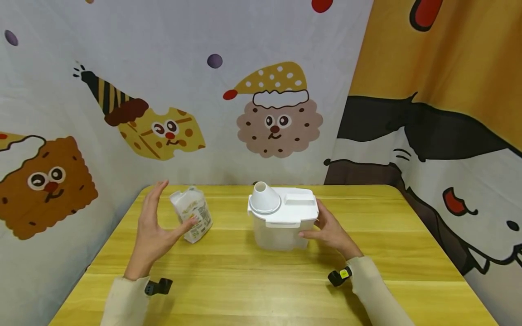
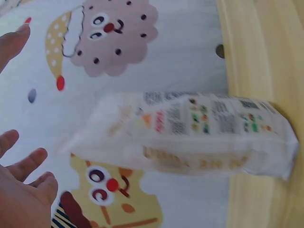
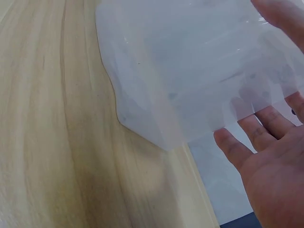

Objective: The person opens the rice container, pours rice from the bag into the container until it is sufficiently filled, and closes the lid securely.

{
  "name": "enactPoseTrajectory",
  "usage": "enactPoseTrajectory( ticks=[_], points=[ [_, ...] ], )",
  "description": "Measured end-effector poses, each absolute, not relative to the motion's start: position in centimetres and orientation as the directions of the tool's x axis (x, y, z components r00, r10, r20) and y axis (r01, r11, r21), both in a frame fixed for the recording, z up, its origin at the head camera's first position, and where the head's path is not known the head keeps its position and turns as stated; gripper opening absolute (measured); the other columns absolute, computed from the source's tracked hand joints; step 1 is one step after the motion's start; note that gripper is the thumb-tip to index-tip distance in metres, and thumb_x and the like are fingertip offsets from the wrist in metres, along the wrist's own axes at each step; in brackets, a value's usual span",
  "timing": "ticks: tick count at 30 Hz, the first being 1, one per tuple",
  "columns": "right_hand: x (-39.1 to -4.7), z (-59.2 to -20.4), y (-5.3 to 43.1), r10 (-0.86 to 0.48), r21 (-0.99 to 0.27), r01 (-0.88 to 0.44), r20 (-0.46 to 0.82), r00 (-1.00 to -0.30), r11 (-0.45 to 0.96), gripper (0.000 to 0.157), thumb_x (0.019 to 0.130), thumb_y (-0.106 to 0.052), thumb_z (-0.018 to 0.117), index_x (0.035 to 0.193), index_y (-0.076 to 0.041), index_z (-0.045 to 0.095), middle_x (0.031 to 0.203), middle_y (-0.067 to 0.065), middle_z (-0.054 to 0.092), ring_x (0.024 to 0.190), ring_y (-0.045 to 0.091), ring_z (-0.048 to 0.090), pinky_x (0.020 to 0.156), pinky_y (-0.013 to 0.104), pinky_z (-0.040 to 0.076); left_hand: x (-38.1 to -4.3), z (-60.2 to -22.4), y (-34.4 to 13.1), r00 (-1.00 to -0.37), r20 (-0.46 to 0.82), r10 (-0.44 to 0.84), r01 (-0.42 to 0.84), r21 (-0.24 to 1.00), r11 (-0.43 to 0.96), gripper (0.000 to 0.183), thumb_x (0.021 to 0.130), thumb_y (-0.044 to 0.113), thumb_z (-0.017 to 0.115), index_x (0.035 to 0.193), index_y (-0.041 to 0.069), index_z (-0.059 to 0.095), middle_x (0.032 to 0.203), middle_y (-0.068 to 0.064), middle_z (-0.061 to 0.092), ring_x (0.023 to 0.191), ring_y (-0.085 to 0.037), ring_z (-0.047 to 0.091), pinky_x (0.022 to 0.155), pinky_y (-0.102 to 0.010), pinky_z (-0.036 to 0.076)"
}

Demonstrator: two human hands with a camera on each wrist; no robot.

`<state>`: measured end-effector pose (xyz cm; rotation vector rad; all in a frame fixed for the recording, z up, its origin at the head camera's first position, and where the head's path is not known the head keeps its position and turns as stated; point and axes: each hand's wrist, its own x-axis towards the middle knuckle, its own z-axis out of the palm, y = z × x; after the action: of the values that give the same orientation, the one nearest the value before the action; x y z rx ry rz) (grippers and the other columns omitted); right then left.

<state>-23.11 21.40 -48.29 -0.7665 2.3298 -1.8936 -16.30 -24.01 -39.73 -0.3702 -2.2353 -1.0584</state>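
Nearest to the camera are the two sleeves [image 1: 124, 303], low in the head view. The left hand [image 1: 152, 235] is spread wide, thumb well apart from the fingers. The bag [image 1: 199, 209] stands on the left part of the table [image 1: 253, 290], just to the right of this hand, on the side where the hand opens. In the left wrist view I see some space between the fingers and the bag, so it seems not touched. Its long axis is near to upright, with the top slanting a little to the left. The left hand is clearly the nearer one.

The right hand [image 1: 331, 232] holds the right end of the box [image 1: 279, 233], thumb in front, fingers behind. The long side of the box runs from left to right, and the spout [image 1: 264, 199] on its lid [image 1: 291, 210] is toward the bag.

Bare wood lies between bag and box, and more in front of them. Behind, the table's far edge is near, with the cloth [image 1: 220, 145] beyond it.
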Motion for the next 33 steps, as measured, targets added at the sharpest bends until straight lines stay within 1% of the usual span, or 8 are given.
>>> enactPoseTrajectory(
  ticks=[6,10,13,15,19,23,28,33],
  points=[
    [-23.0,-48.3,21.3,-0.369,-0.935,-0.318,0.243,-0.897,0.159,0.103,0.078,-0.006,0.088,0.160,-0.032,0.031,0.155,0.004,0.046,0.133,0.012,0.052,0.114,0.056,0.039,-16.2,-38.5,-22.4,-0.698,0.712,0.078,0.604,0.527,0.598,0.113,0.063,0.014,0.097,0.159,0.014,0.038,0.163,-0.012,0.037,0.154,-0.038,0.027,0.118,-0.073,0.023],
    [-23.1,-48.4,21.4,-0.366,-0.931,-0.324,0.247,-0.897,0.165,0.102,0.079,-0.007,0.088,0.159,-0.032,0.031,0.155,0.004,0.046,0.132,0.010,0.052,0.113,0.063,0.038,-16.3,-38.2,-20.9,-0.673,0.725,0.146,0.652,0.489,0.579,0.109,0.071,0.040,0.095,0.159,0.014,0.037,0.162,-0.009,0.039,0.154,-0.035,0.029,0.120,-0.068,0.025],
    [-23.2,-48.5,21.4,-0.371,-0.929,-0.330,0.251,-0.894,0.167,0.101,0.079,-0.007,0.088,0.159,-0.032,0.032,0.154,0.004,0.047,0.132,0.010,0.052,0.113,0.063,0.038,-16.5,-38.0,-19.6,-0.631,0.750,0.197,0.692,0.430,0.580,0.105,0.076,0.060,0.084,0.158,0.011,0.039,0.160,-0.010,0.041,0.151,-0.037,0.033,0.122,-0.062,0.027],
    [-23.2,-48.5,21.3,-0.370,-0.929,-0.329,0.250,-0.895,0.167,0.101,0.079,-0.007,0.088,0.159,-0.033,0.032,0.154,0.003,0.047,0.132,0.011,0.052,0.113,0.062,0.038,-16.5,-37.9,-18.9,-0.596,0.767,0.237,0.719,0.379,0.582,0.104,0.079,0.065,0.078,0.157,0.008,0.040,0.159,-0.014,0.042,0.149,-0.040,0.035,0.123,-0.058,0.027],
    [-23.2,-48.5,21.0,-0.369,-0.930,-0.329,0.251,-0.895,0.166,0.102,0.079,-0.007,0.088,0.159,-0.032,0.031,0.154,0.005,0.047,0.132,0.013,0.053,0.112,0.060,0.039,-16.7,-37.7,-17.7,-0.569,0.762,0.309,0.748,0.323,0.580,0.100,0.082,0.065,0.074,0.156,0.007,0.040,0.158,-0.014,0.042,0.147,-0.039,0.035,0.126,-0.046,0.026],
    [-23.2,-48.4,20.9,-0.371,-0.931,-0.327,0.248,-0.895,0.165,0.102,0.079,-0.008,0.088,0.159,-0.032,0.031,0.154,0.005,0.046,0.133,0.013,0.052,0.113,0.061,0.038,-16.8,-37.5,-16.5,-0.566,0.740,0.363,0.766,0.310,0.564,0.100,0.081,0.059,0.080,0.157,0.008,0.040,0.157,-0.013,0.042,0.146,-0.035,0.036,0.124,-0.039,0.029],
    [-23.1,-48.3,20.9,-0.368,-0.931,-0.323,0.244,-0.897,0.172,0.101,0.079,-0.009,0.089,0.158,-0.034,0.032,0.153,0.003,0.047,0.132,0.012,0.052,0.114,0.063,0.038,-17.0,-37.6,-14.7,-0.565,0.709,0.423,0.777,0.284,0.562,0.105,0.072,0.043,0.093,0.157,0.011,0.040,0.158,-0.012,0.042,0.148,-0.033,0.036,0.123,-0.045,0.033],
    [-23.1,-48.3,20.9,-0.366,-0.930,-0.324,0.243,-0.898,0.176,0.100,0.079,-0.010,0.089,0.158,-0.034,0.032,0.153,0.003,0.048,0.132,0.012,0.051,0.114,0.063,0.038,-17.2,-37.4,-12.8,-0.554,0.682,0.477,0.794,0.262,0.548,0.102,0.069,0.039,0.095,0.154,0.012,0.044,0.156,-0.012,0.044,0.148,-0.033,0.036,0.123,-0.049,0.034]
  ],
)
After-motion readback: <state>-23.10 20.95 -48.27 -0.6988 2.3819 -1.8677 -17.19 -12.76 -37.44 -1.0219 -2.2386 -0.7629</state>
